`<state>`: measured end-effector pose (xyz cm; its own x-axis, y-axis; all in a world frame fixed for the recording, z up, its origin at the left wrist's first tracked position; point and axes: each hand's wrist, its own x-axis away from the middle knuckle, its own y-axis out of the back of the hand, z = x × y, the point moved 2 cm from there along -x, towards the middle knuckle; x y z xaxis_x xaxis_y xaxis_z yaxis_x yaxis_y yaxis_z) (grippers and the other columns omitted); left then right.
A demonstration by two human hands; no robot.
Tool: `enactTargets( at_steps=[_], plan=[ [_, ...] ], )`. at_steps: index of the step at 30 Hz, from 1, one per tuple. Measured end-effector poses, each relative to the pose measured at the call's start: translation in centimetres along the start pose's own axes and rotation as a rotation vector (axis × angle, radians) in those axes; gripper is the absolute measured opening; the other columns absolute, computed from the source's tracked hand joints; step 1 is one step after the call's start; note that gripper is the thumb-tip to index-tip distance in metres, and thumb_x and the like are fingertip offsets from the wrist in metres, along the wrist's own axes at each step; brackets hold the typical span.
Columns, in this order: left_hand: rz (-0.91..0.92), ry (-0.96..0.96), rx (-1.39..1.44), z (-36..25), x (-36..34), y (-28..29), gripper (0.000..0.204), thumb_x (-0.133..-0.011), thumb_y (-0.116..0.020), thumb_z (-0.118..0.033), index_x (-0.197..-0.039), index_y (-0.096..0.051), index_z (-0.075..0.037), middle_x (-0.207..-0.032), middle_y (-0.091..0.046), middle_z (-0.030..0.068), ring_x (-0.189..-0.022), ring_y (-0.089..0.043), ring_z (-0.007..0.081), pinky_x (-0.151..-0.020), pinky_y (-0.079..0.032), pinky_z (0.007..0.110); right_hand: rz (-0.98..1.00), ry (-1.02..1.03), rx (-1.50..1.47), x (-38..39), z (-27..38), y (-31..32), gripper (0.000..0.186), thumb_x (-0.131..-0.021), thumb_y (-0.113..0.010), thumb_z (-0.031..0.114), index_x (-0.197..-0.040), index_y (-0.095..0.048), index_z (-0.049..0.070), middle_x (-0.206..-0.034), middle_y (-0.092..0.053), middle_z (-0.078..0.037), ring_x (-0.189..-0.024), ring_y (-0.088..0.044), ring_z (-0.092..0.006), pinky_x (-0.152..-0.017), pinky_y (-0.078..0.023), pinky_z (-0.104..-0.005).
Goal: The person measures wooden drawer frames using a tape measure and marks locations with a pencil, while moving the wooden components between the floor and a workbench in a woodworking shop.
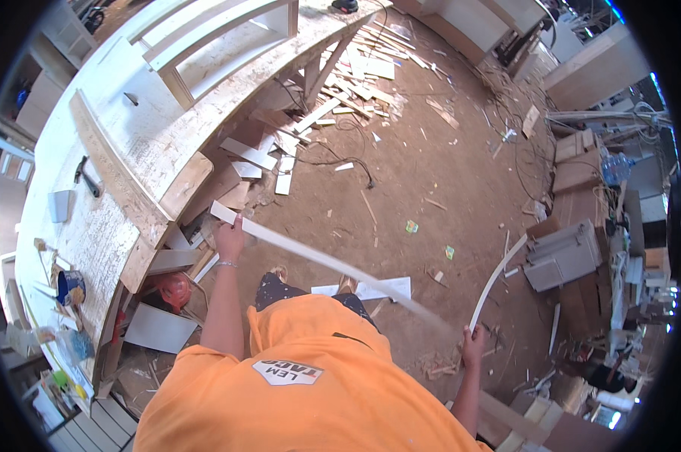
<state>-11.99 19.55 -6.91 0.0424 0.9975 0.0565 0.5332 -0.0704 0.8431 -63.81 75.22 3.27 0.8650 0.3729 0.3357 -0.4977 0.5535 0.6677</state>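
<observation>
My left hand (230,241) is closed around one end of a long, flat white strip (310,251). The strip slants across the front of my body toward the right, and its far end blurs close to my right hand (473,345). In that hand, fingers wrapped, I grip the lower end of a narrow white strip (492,282), which rises and bends to the right in a curve. Whether the two strips join is hidden by the blur.
On the left stands a worn white workbench (118,218) with a curved wooden board (114,162), a hammer-like tool (88,178), a blue can (71,286) and a wooden frame (182,83). Offcuts (355,83) and a cable (333,162) litter the floor. Cardboard boxes (562,256) stand right.
</observation>
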Motion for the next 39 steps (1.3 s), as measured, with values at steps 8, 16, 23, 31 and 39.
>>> enactTargets(
  at_steps=[8, 16, 23, 31, 39],
  plan=[
    [-0.109, 0.122, 0.982, -16.0, 4.7, 3.8, 0.043, -0.107, -0.045, -0.034, -0.119, -0.058, 0.006, -0.105, -0.070, 0.0161, -0.082, -0.067, 0.0188, -0.078, -0.053, 0.031, 0.100, 0.516, 0.215, -7.8, 15.7, -12.0, 0.048, -0.092, -0.071, 0.024, -0.130, -0.054, 0.001, -0.103, -0.066, -0.022, -0.088, -0.067, -0.0264, -0.075, -0.054, -0.0381],
    [0.146, 0.172, 1.717, -28.9, 5.5, 8.1, 0.057, -0.108, -0.029, -0.046, -0.125, -0.052, 0.003, -0.120, -0.060, 0.0201, -0.111, -0.057, 0.0279, -0.105, -0.042, 0.043, 0.680, 0.919, 0.019, 1.0, 35.8, -24.2, 0.052, -0.092, -0.068, 0.027, -0.136, -0.049, 0.006, -0.119, -0.064, -0.023, -0.106, -0.064, -0.0394, -0.088, -0.053, -0.0457],
    [0.284, 0.206, 2.195, -27.4, 5.8, 12.6, 0.048, -0.106, -0.033, -0.044, -0.106, -0.058, -0.002, -0.101, -0.061, 0.0112, -0.106, -0.058, 0.0290, -0.106, -0.040, 0.055, 0.724, 1.178, -0.116, 2.6, 38.9, -27.3, 0.054, -0.095, -0.065, 0.026, -0.142, -0.044, 0.009, -0.122, -0.060, -0.022, -0.105, -0.062, -0.0390, -0.085, -0.050, -0.0486],
    [0.132, 0.216, 2.046, -25.3, 4.8, 16.0, 0.054, -0.107, -0.029, -0.045, -0.112, -0.060, -0.001, -0.117, -0.063, 0.0172, -0.118, -0.057, 0.0332, -0.112, -0.037, 0.054, 0.852, 1.197, 0.074, 2.8, 40.3, -27.1, 0.060, -0.095, -0.065, 0.030, -0.148, -0.042, 0.017, -0.103, -0.064, -0.018, -0.094, -0.063, -0.0367, -0.080, -0.050, -0.0472],
    [0.725, -0.079, 0.105, -18.6, 8.4, 16.0, 0.052, -0.099, -0.053, -0.050, -0.128, -0.064, -0.009, -0.117, -0.069, 0.0140, -0.104, -0.066, 0.0248, -0.092, -0.050, 0.038, 0.469, 1.279, 0.300, 1.2, 40.4, -23.3, 0.039, -0.091, -0.068, 0.027, -0.126, -0.059, 0.013, -0.102, -0.066, -0.014, -0.094, -0.066, -0.0338, -0.076, -0.053, -0.0441]
  ],
)
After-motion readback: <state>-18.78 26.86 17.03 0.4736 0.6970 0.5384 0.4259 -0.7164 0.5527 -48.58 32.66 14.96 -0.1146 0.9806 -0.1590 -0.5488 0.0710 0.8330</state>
